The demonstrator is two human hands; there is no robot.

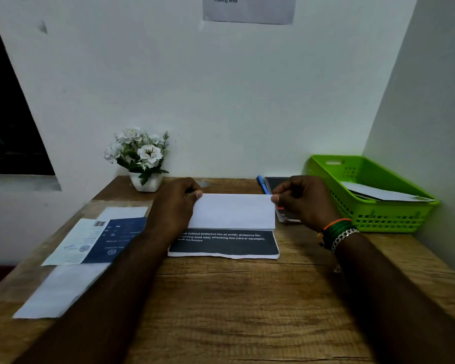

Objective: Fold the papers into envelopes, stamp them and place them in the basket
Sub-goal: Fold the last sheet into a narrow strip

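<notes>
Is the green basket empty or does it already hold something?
Not empty. The green basket already holds at least one white folded paper, lying flat inside near its right end.

A wooden desk (221, 311) carries a half-folded paper (231, 224) at its middle. Left of it lie printed sheets (90, 243); right of it, a green basket (373, 219). Behind stands a flower pot (145, 181).

Left hand (177, 203) and right hand (304, 200) pinch the folded paper's (233, 211) far corners.
</notes>
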